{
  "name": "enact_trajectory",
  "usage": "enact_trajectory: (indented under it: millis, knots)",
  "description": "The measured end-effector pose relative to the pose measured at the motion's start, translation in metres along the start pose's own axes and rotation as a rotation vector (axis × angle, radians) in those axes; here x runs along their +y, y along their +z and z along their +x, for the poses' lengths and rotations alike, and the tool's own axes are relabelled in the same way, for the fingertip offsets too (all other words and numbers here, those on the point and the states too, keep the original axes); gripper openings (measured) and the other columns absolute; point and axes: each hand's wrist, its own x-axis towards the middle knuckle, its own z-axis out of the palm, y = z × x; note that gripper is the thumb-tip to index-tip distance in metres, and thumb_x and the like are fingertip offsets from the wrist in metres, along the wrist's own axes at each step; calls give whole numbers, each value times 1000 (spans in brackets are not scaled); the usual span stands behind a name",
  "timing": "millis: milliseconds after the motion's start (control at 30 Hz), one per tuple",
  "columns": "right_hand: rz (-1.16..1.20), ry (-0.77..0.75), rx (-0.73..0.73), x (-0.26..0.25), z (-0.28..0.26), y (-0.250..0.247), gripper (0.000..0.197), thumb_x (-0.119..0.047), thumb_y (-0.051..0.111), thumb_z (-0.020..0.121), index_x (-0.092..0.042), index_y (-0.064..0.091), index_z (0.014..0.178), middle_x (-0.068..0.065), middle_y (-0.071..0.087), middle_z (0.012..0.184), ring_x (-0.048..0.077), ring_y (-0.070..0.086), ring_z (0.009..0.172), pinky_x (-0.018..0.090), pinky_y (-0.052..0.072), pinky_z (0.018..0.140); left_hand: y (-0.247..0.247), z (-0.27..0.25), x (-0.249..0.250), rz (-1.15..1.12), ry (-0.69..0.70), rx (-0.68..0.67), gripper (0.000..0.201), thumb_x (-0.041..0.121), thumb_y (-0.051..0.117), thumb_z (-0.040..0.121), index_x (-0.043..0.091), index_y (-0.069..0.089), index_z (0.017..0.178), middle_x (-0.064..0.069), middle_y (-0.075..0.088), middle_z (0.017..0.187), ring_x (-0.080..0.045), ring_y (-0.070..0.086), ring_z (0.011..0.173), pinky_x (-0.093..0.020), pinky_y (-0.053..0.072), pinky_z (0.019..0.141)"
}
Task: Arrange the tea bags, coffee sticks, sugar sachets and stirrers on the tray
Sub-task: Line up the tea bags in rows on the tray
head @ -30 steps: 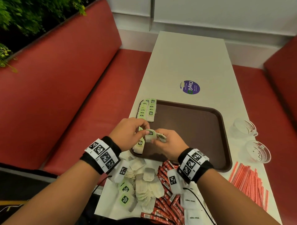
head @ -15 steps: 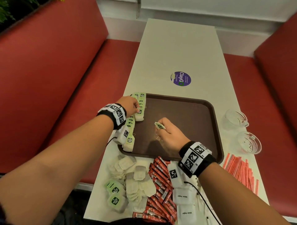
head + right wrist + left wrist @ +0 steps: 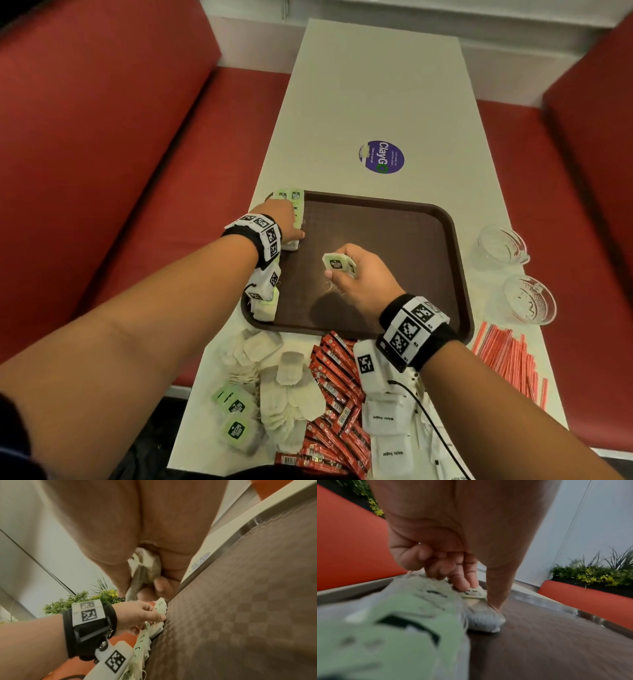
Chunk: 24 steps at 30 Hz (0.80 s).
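Observation:
A brown tray [image 3: 394, 222] lies on the white table. A row of green-tagged tea bags [image 3: 296, 197] runs along the tray's left edge. My left hand [image 3: 296, 226] is at that row; in the left wrist view its curled fingers and thumb [image 3: 494, 596] pinch one tea bag [image 3: 481, 615] down onto the tray floor. My right hand [image 3: 342, 274] hovers over the tray's middle and grips a small bunch of tea bags [image 3: 337, 263], a green tag facing up. In the right wrist view that bunch [image 3: 145, 566] sits in the curled fingers.
Near the front edge lie loose tea bags [image 3: 284, 387], red coffee sticks [image 3: 339, 394] and white sugar sachets [image 3: 387, 418]. Red stirrers [image 3: 507, 363] lie right of the tray beside two glass bowls [image 3: 500, 245]. Red benches flank the table.
My left hand left the right hand with a tea bag and moved to the row at the tray's far left. The right hand stayed mid-tray, holding its tea bags.

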Motion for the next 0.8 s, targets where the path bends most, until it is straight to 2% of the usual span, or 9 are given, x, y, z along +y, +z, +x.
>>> enact_trajectory:
  millis: [100, 200, 267, 333, 400, 500, 600, 700, 800]
  knots:
    - [72, 46, 9, -3, 2, -1, 13, -26, 74, 89, -21, 63, 92, -7, 67, 80, 5, 65, 65, 23, 55, 62, 0, 1, 0, 15, 0, -13, 47, 48, 70, 83, 14, 60, 113, -7, 66, 111, -27, 61, 102, -34, 50, 82]
    - [137, 66, 8, -5, 3, -2, 12, -27, 76, 88, -22, 65, 87, -3, 71, 79, 14, 70, 67, 30, 60, 61, -6, -6, 0, -20, 27, 14, 47, 55, 64, 86, 17, 58, 113, -3, 64, 106, -24, 60, 98, -34, 48, 79]
    - [126, 49, 22, -4, 5, -2, 13, -30, 75, 88, -25, 64, 84, -3, 71, 78, 15, 69, 69, 29, 57, 61, -14, -17, 1, -156, 83, 92, 38, 57, 60, 89, 23, 58, 106, 3, 62, 99, -18, 59, 91, -31, 43, 71]
    - [100, 46, 38, -3, 8, -1, 12, -33, 75, 88, -28, 65, 83, -4, 71, 80, 14, 68, 73, 31, 57, 66, -25, -37, 7, -334, 207, 136, 30, 56, 58, 91, 26, 62, 98, 10, 61, 92, -10, 57, 83, -24, 38, 65]
    - [109, 45, 56, -3, 10, -1, 12, -34, 74, 89, -26, 66, 84, -2, 71, 80, 16, 67, 74, 35, 57, 68, -36, -61, 13, -429, 356, 65, 30, 56, 59, 91, 27, 67, 94, 12, 64, 89, -2, 55, 75, -18, 37, 63]
    - [154, 27, 76, -6, 13, 3, 14, -31, 73, 90, -20, 67, 84, -3, 68, 74, 11, 60, 64, 33, 51, 62, -42, -85, 14, -420, 515, -80, 23, 54, 66, 87, 31, 69, 89, 13, 66, 82, 3, 54, 70, -10, 37, 62]
    - [168, 32, 78, -10, 16, 8, 14, -27, 76, 87, -21, 66, 79, -4, 66, 70, 10, 57, 61, 35, 49, 60, -36, -90, 10, -410, 534, -43, 10, 41, 70, 89, 31, 68, 86, 13, 64, 77, 4, 51, 67, -12, 33, 60]
    - [147, 43, 55, -10, 16, 13, 21, -30, 78, 85, -18, 63, 76, 1, 64, 69, 14, 56, 62, 38, 50, 62, -34, -94, 6, -423, 538, 38, 10, 38, 70, 89, 30, 67, 84, 13, 60, 71, 2, 49, 64, -13, 33, 60]
    - [107, 39, 38, -12, 17, 15, 25, -34, 76, 87, -14, 62, 82, 3, 62, 71, 15, 55, 62, 38, 49, 61, -34, -96, 2, -422, 530, 65, 10, 35, 71, 88, 29, 67, 83, 14, 57, 66, 2, 49, 62, -10, 32, 58]
